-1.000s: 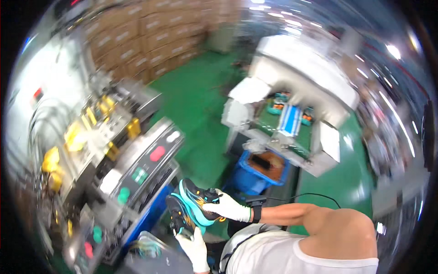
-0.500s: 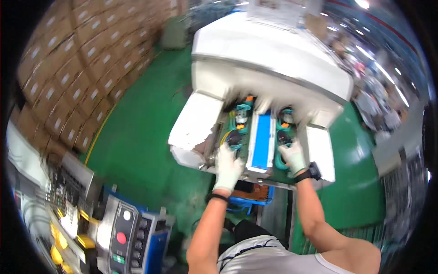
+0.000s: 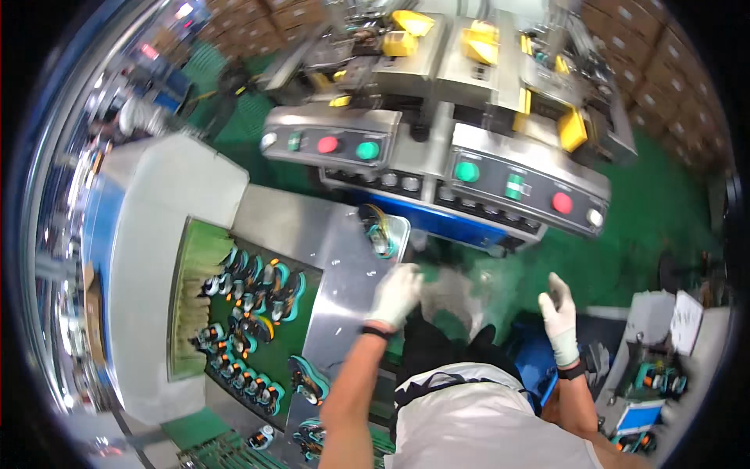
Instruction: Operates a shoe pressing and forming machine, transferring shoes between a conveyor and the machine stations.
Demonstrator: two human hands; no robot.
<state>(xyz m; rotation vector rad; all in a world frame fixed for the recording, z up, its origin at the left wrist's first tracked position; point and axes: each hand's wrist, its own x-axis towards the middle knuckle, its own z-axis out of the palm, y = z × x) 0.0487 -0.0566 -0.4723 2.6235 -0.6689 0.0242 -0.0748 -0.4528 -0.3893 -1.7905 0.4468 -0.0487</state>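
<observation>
My left hand, in a white glove, rests on the edge of a shiny steel table, fingers curled, nothing visibly held. A teal and black shoe lies on the table's far corner, just beyond that hand. My right hand, also gloved, hangs open in the air over the green floor, holding nothing. On the green conveyor belt to my left sit several teal and black shoes.
A grey machine with red and green buttons and yellow parts stands ahead. A blue bin is by my right leg. Another shoe station sits at lower right. Stacked cardboard boxes line the far right.
My view has swung round from the white station to the button machine. Both hands left the shoes there; the left now rests on the steel table and the right hangs free.
</observation>
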